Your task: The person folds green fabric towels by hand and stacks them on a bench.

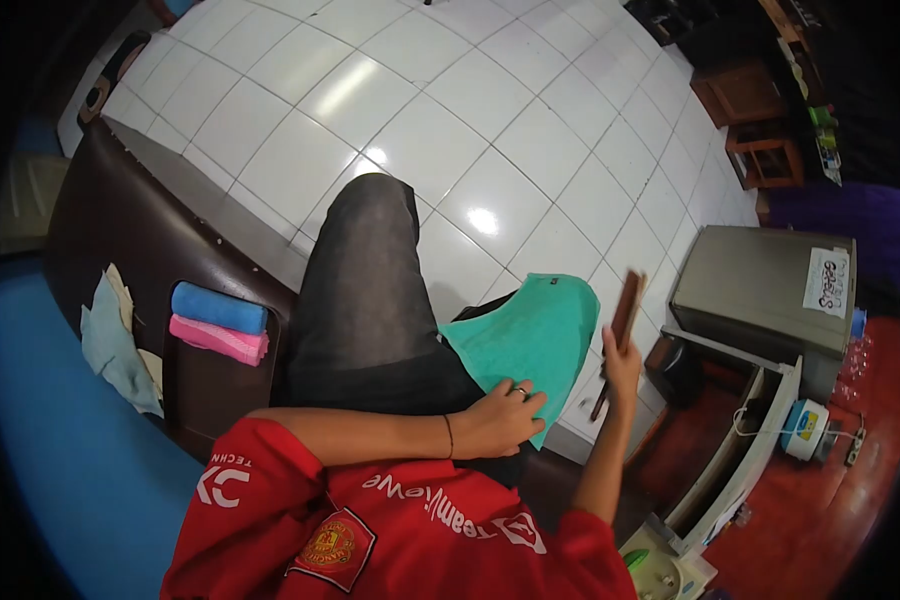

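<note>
A green cloth (530, 330) is spread over my right thigh and hangs past the knee. My left hand (500, 418), wearing a ring, is on its near edge with the fingers curled onto the fabric. Raised at the right, my right hand (621, 365) grips a long, flat brown strip (626, 308) that looks like wood with a paler edge. The strip sticks out above and below the fist, slanting beside the cloth's right side; its exact kind is unclear.
Folded blue (219, 306) and pink (218, 339) cloths lie in a recess of the brown sofa armrest (150, 225). Pale cloths (116, 345) drape beside them. White floor tiles (480, 120) stretch ahead. At right stand a grey fridge (750, 280) and a low cabinet (720, 440).
</note>
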`<action>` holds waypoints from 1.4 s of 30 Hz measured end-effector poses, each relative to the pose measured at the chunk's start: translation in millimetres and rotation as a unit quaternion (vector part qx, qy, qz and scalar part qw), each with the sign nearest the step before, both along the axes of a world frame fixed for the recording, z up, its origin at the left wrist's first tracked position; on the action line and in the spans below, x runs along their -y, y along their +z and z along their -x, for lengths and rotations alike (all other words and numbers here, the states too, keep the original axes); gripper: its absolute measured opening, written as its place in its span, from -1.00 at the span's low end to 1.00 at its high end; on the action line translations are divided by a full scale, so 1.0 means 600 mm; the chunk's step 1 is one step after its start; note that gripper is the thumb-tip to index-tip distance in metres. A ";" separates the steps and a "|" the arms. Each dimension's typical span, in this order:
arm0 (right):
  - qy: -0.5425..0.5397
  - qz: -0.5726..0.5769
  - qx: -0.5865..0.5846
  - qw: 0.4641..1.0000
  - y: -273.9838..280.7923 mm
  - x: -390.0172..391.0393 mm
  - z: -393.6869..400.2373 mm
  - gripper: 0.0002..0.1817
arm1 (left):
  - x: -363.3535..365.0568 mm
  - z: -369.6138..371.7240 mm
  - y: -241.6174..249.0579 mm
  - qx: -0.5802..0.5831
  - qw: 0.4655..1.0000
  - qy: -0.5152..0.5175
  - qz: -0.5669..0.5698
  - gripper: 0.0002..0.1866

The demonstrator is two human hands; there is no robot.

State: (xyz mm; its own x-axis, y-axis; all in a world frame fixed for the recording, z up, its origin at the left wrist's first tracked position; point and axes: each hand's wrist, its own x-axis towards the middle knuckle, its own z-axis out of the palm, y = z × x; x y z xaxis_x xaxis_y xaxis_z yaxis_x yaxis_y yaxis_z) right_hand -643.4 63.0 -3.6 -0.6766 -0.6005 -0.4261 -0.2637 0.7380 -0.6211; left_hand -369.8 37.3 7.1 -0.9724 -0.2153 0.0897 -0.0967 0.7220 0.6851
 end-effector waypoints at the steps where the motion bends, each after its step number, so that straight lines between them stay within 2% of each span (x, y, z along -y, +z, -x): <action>1: -0.073 0.019 0.036 0.996 0.008 -0.045 -0.025 -0.61 | -0.010 0.018 -0.005 -0.032 0.999 -0.005 0.009 -0.55; 2: -0.135 0.031 0.088 0.987 0.016 -0.082 -0.051 -0.62 | -0.021 0.035 -0.010 -0.065 0.998 -0.012 0.019 -0.65; 3: -0.196 0.045 0.139 0.970 0.021 -0.120 -0.076 -0.63 | -0.034 0.052 -0.017 -0.066 0.997 -0.025 0.021 -0.65; 4: -0.252 0.076 0.199 0.944 0.016 -0.159 -0.094 -0.65 | -0.049 0.068 -0.024 -0.058 0.996 -0.007 0.067 -0.73; 5: -0.304 0.109 0.257 0.911 0.003 -0.195 -0.110 -0.66 | -0.061 0.080 -0.026 -0.052 0.992 0.011 0.114 -0.80; 6: -0.352 0.148 0.293 0.877 -0.013 -0.225 -0.130 -0.67 | -0.070 0.087 -0.019 -0.057 0.991 -0.002 0.119 -0.80; 8: -0.412 0.217 0.359 0.809 -0.057 -0.267 -0.169 -0.69 | -0.085 0.095 -0.002 -0.008 0.979 0.011 0.204 -0.81; 9: -0.425 0.245 0.390 0.780 -0.035 -0.236 -0.210 -0.70 | -0.090 0.094 0.006 -0.010 0.978 0.001 0.210 -0.81; 10: -0.505 0.248 0.371 0.739 -0.008 -0.200 -0.241 -0.71 | -0.093 0.092 0.014 -0.017 0.963 0.022 0.267 -0.80; 11: -0.509 0.255 0.374 0.732 0.029 -0.171 -0.258 -0.71 | -0.096 0.089 0.018 -0.024 0.945 0.044 0.323 -0.78; 13: -0.538 0.229 0.392 0.710 0.065 -0.150 -0.273 -0.71 | -0.099 0.083 0.019 -0.019 0.943 0.030 0.330 -0.77; 15: -0.503 0.247 0.439 0.703 -0.044 -0.230 -0.222 -0.70 | -0.097 0.084 0.017 -0.014 0.942 0.026 0.334 -0.76; 17: -0.462 0.259 0.485 0.695 -0.082 -0.264 -0.189 -0.69 | -0.085 0.092 0.005 -0.049 0.956 0.027 0.288 -0.73; 18: -0.410 0.302 0.484 0.711 -0.084 -0.264 -0.181 -0.72 | -0.077 0.103 -0.006 -0.081 0.973 0.042 0.211 -0.70; 19: -0.357 0.344 0.481 0.723 -0.077 -0.253 -0.179 -0.74 | -0.058 0.112 0.000 -0.081 0.972 0.040 0.215 -0.70; 20: -0.391 0.358 0.492 0.691 -0.065 -0.244 -0.173 -0.83 | -0.034 0.123 0.006 -0.069 0.989 0.055 0.116 -0.69; 21: -0.390 0.363 0.495 0.686 -0.053 -0.225 -0.176 -0.83 | -0.006 0.133 0.016 -0.056 0.996 0.068 0.017 -0.67; 23: -0.405 0.353 0.479 0.694 -0.038 -0.198 -0.183 -0.86 | 0.051 0.149 0.053 -0.042 0.987 0.132 -0.081 -0.66; 24: -0.354 0.365 0.493 0.706 -0.042 -0.201 -0.182 -0.84 | 0.081 0.157 0.068 -0.082 0.981 0.156 -0.085 -0.70; 25: -0.355 0.371 0.492 0.703 -0.025 -0.195 -0.185 -0.84 | 0.107 0.161 0.086 -0.122 0.972 0.179 -0.090 -0.74; 26: -0.351 0.370 0.482 0.712 0.006 -0.183 -0.191 -0.85 | 0.130 0.154 0.126 -0.123 0.973 0.173 -0.085 -0.74; 27: -0.346 0.369 0.473 0.721 0.023 -0.174 -0.195 -0.86 | 0.151 0.141 0.180 -0.118 0.966 0.154 -0.172 -0.77; 28: -0.298 0.401 0.525 0.689 0.025 -0.179 -0.190 -0.82 | 0.164 0.134 0.214 -0.110 0.950 0.134 -0.258 -0.78; 29: -0.300 0.406 0.524 0.686 0.024 -0.177 -0.192 -0.82 | 0.170 0.137 0.224 -0.109 0.952 0.129 -0.255 -0.78; 31: -0.224 0.455 0.607 0.612 0.025 -0.172 -0.193 -0.79 | 0.173 0.141 0.247 -0.211 0.907 0.087 -0.352 -0.77; 32: -0.221 0.455 0.600 0.620 0.021 -0.165 -0.199 -0.77 | 0.172 0.136 0.263 -0.193 0.893 0.071 -0.401 -0.75; 33: -0.208 0.462 0.609 0.610 0.021 -0.156 -0.201 -0.76 | 0.171 0.129 0.284 -0.193 0.894 0.066 -0.400 -0.75; 35: -0.211 0.478 0.608 0.598 0.005 -0.140 -0.196 -0.77 | 0.174 0.112 0.321 -0.127 0.830 0.041 -0.542 -0.74; 38: -0.286 0.492 0.503 0.650 -0.009 -0.111 -0.181 -0.68 | 0.178 0.083 0.349 -0.111 0.802 0.003 -0.587 -0.75; 39: -0.286 0.496 0.503 0.648 -0.001 -0.100 -0.178 -0.68 | 0.179 0.075 0.354 -0.109 0.783 -0.008 -0.612 -0.76; 41: -0.195 0.524 0.458 0.691 0.013 -0.079 -0.175 -0.63 | 0.185 0.060 0.358 -0.109 0.791 -0.024 -0.602 -0.76; 42: -0.151 0.542 0.475 0.677 0.022 -0.064 -0.176 -0.59 | 0.188 0.055 0.356 -0.100 0.796 -0.043 -0.596 -0.76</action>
State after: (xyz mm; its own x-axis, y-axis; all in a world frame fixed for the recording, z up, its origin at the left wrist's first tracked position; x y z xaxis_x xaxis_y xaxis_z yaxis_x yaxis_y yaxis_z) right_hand -537.9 101.4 9.4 -0.5689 -0.8038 -0.1739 0.6949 -0.3567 -0.6244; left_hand -402.6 -75.3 220.8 -0.9799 -0.1977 0.0267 0.1154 -0.4531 0.8839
